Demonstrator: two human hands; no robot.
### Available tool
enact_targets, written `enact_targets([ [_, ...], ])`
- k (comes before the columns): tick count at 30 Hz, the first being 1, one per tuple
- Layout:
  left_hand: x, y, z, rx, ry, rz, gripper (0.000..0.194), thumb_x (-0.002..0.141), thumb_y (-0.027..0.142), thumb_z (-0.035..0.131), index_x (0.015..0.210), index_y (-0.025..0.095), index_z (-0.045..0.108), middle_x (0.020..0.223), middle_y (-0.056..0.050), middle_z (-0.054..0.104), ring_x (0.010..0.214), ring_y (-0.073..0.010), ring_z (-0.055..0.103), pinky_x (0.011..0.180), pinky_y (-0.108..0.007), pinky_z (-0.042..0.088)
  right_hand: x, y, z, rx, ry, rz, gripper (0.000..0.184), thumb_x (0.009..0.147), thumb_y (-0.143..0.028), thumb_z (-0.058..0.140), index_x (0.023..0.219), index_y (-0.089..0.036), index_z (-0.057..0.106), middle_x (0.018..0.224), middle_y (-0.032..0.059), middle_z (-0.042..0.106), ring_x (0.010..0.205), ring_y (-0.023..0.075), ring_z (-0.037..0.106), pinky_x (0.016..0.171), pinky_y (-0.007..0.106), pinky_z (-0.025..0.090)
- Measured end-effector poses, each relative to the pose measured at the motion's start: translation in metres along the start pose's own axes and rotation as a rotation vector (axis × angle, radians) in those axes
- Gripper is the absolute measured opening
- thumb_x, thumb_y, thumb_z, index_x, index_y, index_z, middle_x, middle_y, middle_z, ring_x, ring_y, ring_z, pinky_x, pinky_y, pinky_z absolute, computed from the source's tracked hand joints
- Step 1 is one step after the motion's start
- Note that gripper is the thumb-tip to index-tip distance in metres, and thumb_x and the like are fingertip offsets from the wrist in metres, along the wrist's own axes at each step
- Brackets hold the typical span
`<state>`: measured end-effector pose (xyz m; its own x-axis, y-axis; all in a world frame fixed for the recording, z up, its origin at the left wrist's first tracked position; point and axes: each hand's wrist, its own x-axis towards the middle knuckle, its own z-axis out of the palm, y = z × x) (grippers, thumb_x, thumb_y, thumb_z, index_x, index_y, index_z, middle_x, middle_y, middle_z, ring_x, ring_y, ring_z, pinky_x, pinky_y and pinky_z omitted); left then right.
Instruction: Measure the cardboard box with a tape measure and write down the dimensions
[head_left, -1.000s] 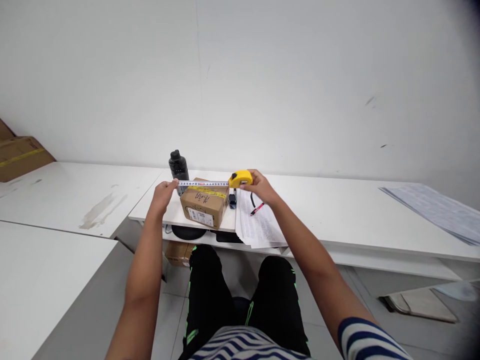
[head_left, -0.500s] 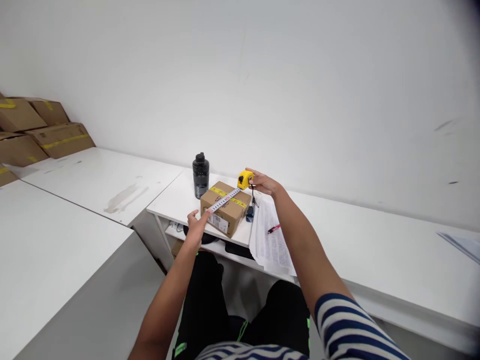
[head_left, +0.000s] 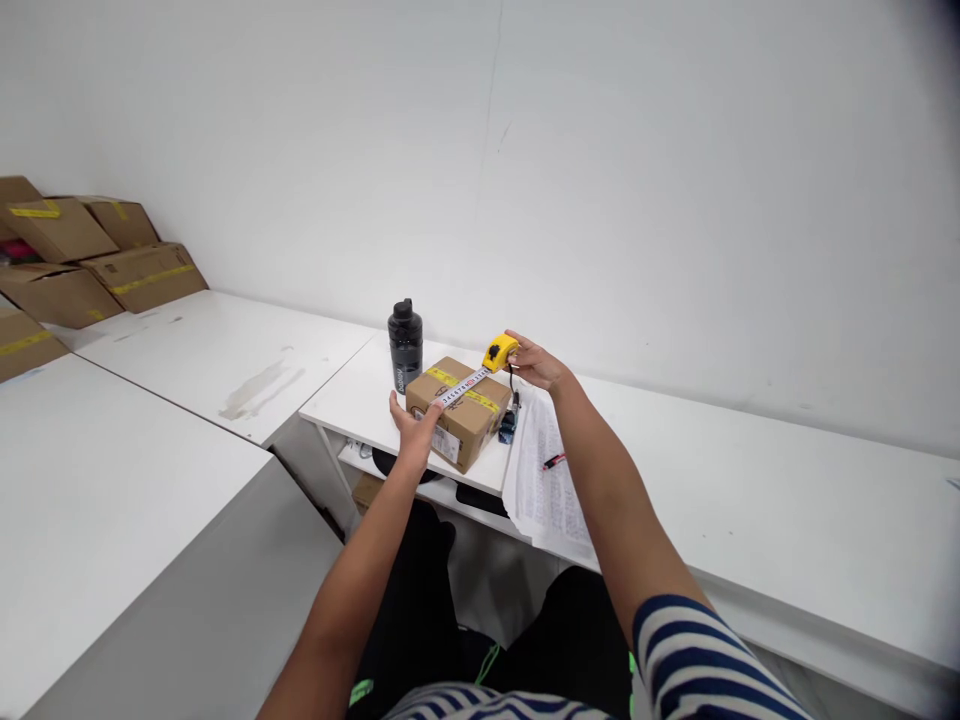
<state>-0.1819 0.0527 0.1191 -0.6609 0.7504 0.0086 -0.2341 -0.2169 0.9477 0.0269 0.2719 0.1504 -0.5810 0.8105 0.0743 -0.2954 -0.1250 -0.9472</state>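
A brown cardboard box with yellow tape and a white label sits on the white table. Across its top runs the white blade of a yellow tape measure, slanting from near left to far right. My right hand is closed around the yellow case, just beyond the box's far right side. At the near edge of the box, my left hand pinches the blade's end, its thumb on the blade. The blade's tip is hidden under those fingers.
Behind the box stands a dark water bottle. Right of it lie a small dark blue object with a black strap, printed sheets and a red-and-black pen. Several cardboard boxes are stacked at far left.
The view has turned left. The blade has gone from lying level across the box's far side to slanting over its top. My left hand came nearer; both hands kept their hold.
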Motion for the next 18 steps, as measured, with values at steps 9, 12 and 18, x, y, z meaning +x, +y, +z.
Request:
enact_targets([
  [9,0.007,-0.010,0.009,0.040,-0.011,0.084,0.086,0.065,0.035,0.086,0.136,0.025,0.038,0.139,-0.013,0.053,0.127,-0.0241,0.056,0.106,-0.038,0.048,0.009,0.003,-0.006,-0.065,-0.007,0.031,0.067,0.053,-0.017,0.085,0.114,-0.040,0.071,0.110,-0.0048,0.073,0.101,0.0192,0.066,0.102,0.044,0.045],
  [12,0.005,-0.011,0.010,0.046,0.011,0.064,0.083,0.063,0.032,0.087,0.131,0.027,0.040,0.131,-0.010,0.057,0.120,-0.0215,0.060,0.103,-0.037,0.050,0.012,-0.002,-0.009,-0.088,-0.006,0.035,0.068,0.052,-0.016,0.084,0.115,-0.039,0.071,0.109,-0.0041,0.073,0.100,0.0195,0.067,0.102,0.044,0.045],
  [18,-0.001,-0.016,0.020,0.015,0.075,0.068,0.076,0.067,0.029,0.084,0.127,0.028,0.039,0.127,-0.008,0.057,0.115,-0.0200,0.061,0.100,-0.037,0.052,0.017,-0.013,-0.001,-0.127,-0.075,0.013,0.065,0.055,-0.018,0.082,0.116,-0.035,0.068,0.115,-0.0016,0.071,0.103,0.0197,0.064,0.101,0.044,0.045],
])
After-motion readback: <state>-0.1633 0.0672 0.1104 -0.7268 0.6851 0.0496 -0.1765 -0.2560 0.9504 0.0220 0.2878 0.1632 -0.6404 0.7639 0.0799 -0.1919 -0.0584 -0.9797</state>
